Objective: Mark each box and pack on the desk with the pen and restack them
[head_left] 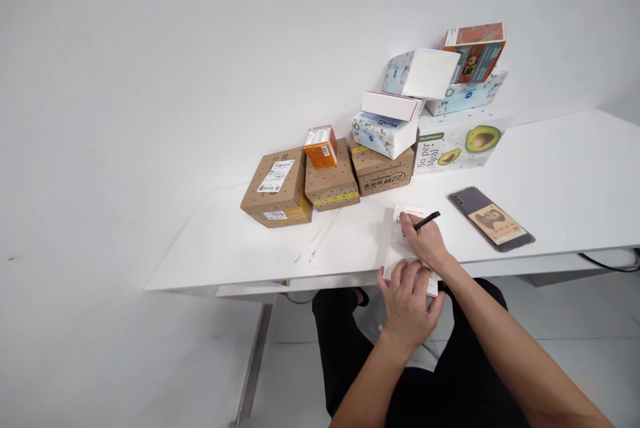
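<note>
Close to the table's front edge lies a flat white pad or thin box (400, 253) with red print and reddish edges. I cannot make out which it is. My right hand (423, 239) is closed around a black pen (428, 219), which tilts up to the right. It rests on the upper part of the white piece, and the writing tip is hidden behind my fingers. Over the near end lies my left hand (407, 295), fingers spread and bent on its surface, thumb to the right.
A phone (493, 218) lies to the right on the white table (240, 255). Along the wall stand several brown cartons (277, 187), a small orange box (321, 148), stacked pale-blue patterned boxes (383, 135), an avocado-printed box (460, 141) and a colourful box (475, 51).
</note>
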Demonstrator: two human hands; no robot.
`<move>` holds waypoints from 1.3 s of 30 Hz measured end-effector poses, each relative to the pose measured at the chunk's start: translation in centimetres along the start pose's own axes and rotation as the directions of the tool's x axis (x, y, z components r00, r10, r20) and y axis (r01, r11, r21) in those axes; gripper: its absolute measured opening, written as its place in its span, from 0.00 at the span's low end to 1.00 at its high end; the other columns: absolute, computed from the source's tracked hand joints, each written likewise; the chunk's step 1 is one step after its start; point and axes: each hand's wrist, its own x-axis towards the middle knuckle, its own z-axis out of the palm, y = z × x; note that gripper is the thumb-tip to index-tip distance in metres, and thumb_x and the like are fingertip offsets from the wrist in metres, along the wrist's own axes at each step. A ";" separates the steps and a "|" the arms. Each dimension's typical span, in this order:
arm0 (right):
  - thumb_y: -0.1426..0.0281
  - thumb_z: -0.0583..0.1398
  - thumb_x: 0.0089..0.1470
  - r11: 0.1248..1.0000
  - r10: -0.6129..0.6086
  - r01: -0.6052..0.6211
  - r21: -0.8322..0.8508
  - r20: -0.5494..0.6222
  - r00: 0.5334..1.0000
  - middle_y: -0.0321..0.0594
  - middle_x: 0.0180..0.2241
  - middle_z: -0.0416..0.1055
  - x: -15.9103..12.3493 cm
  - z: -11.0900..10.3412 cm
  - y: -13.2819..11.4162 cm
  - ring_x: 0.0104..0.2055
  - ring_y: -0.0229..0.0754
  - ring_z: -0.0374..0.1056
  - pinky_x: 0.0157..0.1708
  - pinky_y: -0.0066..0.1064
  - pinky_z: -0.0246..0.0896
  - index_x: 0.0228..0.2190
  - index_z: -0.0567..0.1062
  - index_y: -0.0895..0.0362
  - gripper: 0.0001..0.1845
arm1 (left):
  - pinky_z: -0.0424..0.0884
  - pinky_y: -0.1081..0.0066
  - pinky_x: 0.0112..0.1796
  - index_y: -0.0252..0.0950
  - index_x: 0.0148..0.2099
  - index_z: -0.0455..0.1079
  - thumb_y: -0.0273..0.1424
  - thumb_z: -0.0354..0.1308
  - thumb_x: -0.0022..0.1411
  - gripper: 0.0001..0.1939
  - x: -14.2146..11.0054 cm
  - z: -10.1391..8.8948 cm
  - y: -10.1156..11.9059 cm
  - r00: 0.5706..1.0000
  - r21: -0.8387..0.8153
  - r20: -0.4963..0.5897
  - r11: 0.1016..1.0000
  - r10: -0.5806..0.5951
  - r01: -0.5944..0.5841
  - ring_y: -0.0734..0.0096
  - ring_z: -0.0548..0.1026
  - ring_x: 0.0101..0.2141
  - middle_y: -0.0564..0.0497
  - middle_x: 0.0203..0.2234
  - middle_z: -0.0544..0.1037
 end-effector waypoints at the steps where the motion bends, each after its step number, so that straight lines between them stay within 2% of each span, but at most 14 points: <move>1: 0.54 0.43 0.58 1.000 0.002 -0.002 -0.002 -0.004 1.000 0.36 0.15 0.62 0.0 0.0 0.0 0.20 0.38 0.59 0.23 0.29 0.47 0.17 0.63 0.54 0.26 | 0.50 0.51 0.53 0.42 0.50 0.68 0.43 0.54 0.60 0.18 0.0 0.0 0.0 1.000 0.002 0.002 1.000 -0.001 0.001 0.59 0.67 0.50 0.52 0.49 0.74; 6: 0.54 0.44 0.58 0.999 0.001 -0.001 0.053 -0.009 1.000 0.35 0.14 0.61 0.1 0.1 0.0 0.19 0.37 0.57 0.23 0.29 0.48 0.17 0.62 0.54 0.26 | 0.51 0.52 0.53 0.42 0.48 0.69 0.43 0.55 0.59 0.17 0.1 0.0 0.1 1.000 0.019 -0.002 1.000 -0.005 0.005 0.59 0.68 0.49 0.51 0.48 0.75; 10: 0.53 0.48 0.57 0.966 0.046 -0.018 0.257 -0.103 0.994 0.35 0.16 0.62 0.1 0.0 0.2 0.21 0.37 0.59 0.25 0.29 0.51 0.16 0.64 0.55 0.26 | 0.52 0.52 0.52 0.42 0.47 0.70 0.42 0.55 0.59 0.16 0.1 -0.1 0.3 1.000 0.013 -0.001 1.000 -0.013 0.013 0.60 0.68 0.49 0.52 0.48 0.75; 13: 0.54 0.49 0.57 0.907 0.207 -0.086 0.411 -0.260 0.943 0.34 0.16 0.62 0.0 -0.9 0.9 0.22 0.37 0.59 0.26 0.29 0.53 0.15 0.65 0.56 0.26 | 0.52 0.52 0.52 0.42 0.47 0.69 0.43 0.54 0.60 0.15 0.1 -0.4 0.1 1.000 0.024 0.000 1.000 -0.016 0.016 0.59 0.68 0.49 0.52 0.48 0.75; 15: 0.53 0.48 0.57 0.896 0.282 -0.113 0.429 -0.353 0.892 0.33 0.14 0.59 0.0 -2.0 1.9 0.20 0.37 0.57 0.24 0.29 0.53 0.15 0.64 0.55 0.27 | 0.53 0.52 0.51 0.42 0.47 0.70 0.43 0.55 0.60 0.16 0.1 -0.5 -0.2 1.000 0.052 -0.016 0.998 -0.026 0.026 0.59 0.68 0.49 0.51 0.48 0.75; 17: 0.52 0.46 0.58 0.920 0.294 -0.150 0.361 -0.387 0.874 0.33 0.14 0.58 0.2 -3.2 3.0 0.20 0.38 0.58 0.24 0.30 0.53 0.15 0.61 0.54 0.27 | 0.54 0.53 0.51 0.42 0.48 0.70 0.44 0.56 0.59 0.17 0.1 -0.6 -0.7 0.998 0.083 -0.051 0.995 -0.046 0.050 0.58 0.68 0.49 0.51 0.48 0.75; 20: 0.50 0.49 0.56 0.963 0.261 -0.268 0.006 -0.261 0.929 0.36 0.16 0.63 0.6 -4.4 4.4 0.23 0.42 0.62 0.27 0.32 0.54 0.19 0.65 0.55 0.24 | 0.54 0.54 0.50 0.42 0.48 0.70 0.45 0.56 0.59 0.18 0.0 -0.6 -1.2 0.993 0.110 -0.097 0.991 -0.064 0.075 0.59 0.69 0.48 0.51 0.47 0.76; 23: 0.52 0.52 0.55 0.863 0.294 -0.280 -0.420 -0.034 0.955 0.44 0.24 0.71 0.9 -4.4 4.8 0.31 0.49 0.69 0.30 0.35 0.56 0.33 0.69 0.58 0.22 | 0.54 0.54 0.49 0.42 0.48 0.70 0.45 0.56 0.59 0.19 0.0 -0.5 -1.4 0.992 0.116 -0.106 0.990 -0.067 0.079 0.59 0.69 0.49 0.51 0.47 0.76; 25: 0.54 0.49 0.58 0.787 0.334 -0.252 -0.563 0.045 0.942 0.49 0.29 0.73 0.9 -3.8 4.5 0.35 0.53 0.70 0.32 0.37 0.57 0.40 0.68 0.59 0.23 | 0.55 0.54 0.49 0.42 0.48 0.70 0.45 0.57 0.58 0.19 0.0 -0.4 -1.4 0.991 0.115 -0.112 0.990 -0.067 0.080 0.58 0.69 0.49 0.51 0.47 0.76; 30: 0.56 0.47 0.60 0.751 0.286 -0.210 -0.626 0.023 0.958 0.52 0.40 0.70 0.3 -3.5 4.0 0.40 0.52 0.70 0.35 0.37 0.59 0.43 0.68 0.60 0.22 | 0.55 0.54 0.49 0.42 0.48 0.70 0.45 0.57 0.59 0.19 0.0 -0.3 -1.4 0.991 0.110 -0.118 0.991 -0.064 0.077 0.58 0.69 0.49 0.50 0.47 0.76; 32: 0.55 0.50 0.58 0.716 0.219 -0.207 -0.666 -0.067 0.973 0.54 0.44 0.67 0.1 -4.5 4.5 0.44 0.54 0.67 0.38 0.39 0.59 0.43 0.70 0.59 0.23 | 0.54 0.54 0.49 0.41 0.48 0.70 0.45 0.57 0.59 0.19 -0.1 -0.2 -1.5 0.991 0.105 -0.113 0.992 -0.065 0.077 0.57 0.69 0.49 0.49 0.47 0.76; 34: 0.54 0.53 0.55 0.663 0.172 -0.263 -0.701 -0.199 0.965 0.58 0.50 0.63 0.1 -5.9 5.6 0.51 0.60 0.61 0.42 0.44 0.57 0.46 0.69 0.59 0.25 | 0.54 0.53 0.50 0.41 0.48 0.70 0.45 0.57 0.58 0.19 -0.2 -0.1 -1.5 0.991 0.095 -0.112 0.992 -0.071 0.081 0.56 0.69 0.49 0.48 0.47 0.76; 36: 0.50 0.55 0.51 0.648 0.209 -0.350 -0.676 -0.284 0.936 0.59 0.55 0.57 0.1 -7.3 7.1 0.54 0.65 0.56 0.44 0.50 0.55 0.50 0.67 0.57 0.31 | 0.53 0.52 0.50 0.41 0.48 0.70 0.44 0.58 0.58 0.19 -0.2 0.2 -1.5 0.990 0.088 -0.117 0.992 -0.078 0.088 0.56 0.69 0.49 0.48 0.47 0.76; 39: 0.47 0.54 0.50 0.701 0.300 -0.361 -0.615 -0.205 0.932 0.57 0.55 0.60 0.4 -8.8 9.3 0.54 0.63 0.56 0.46 0.52 0.54 0.54 0.65 0.56 0.35 | 0.53 0.52 0.50 0.41 0.47 0.71 0.43 0.58 0.57 0.18 -0.2 0.5 -1.5 0.985 0.092 -0.152 0.991 -0.084 0.099 0.56 0.69 0.48 0.48 0.46 0.76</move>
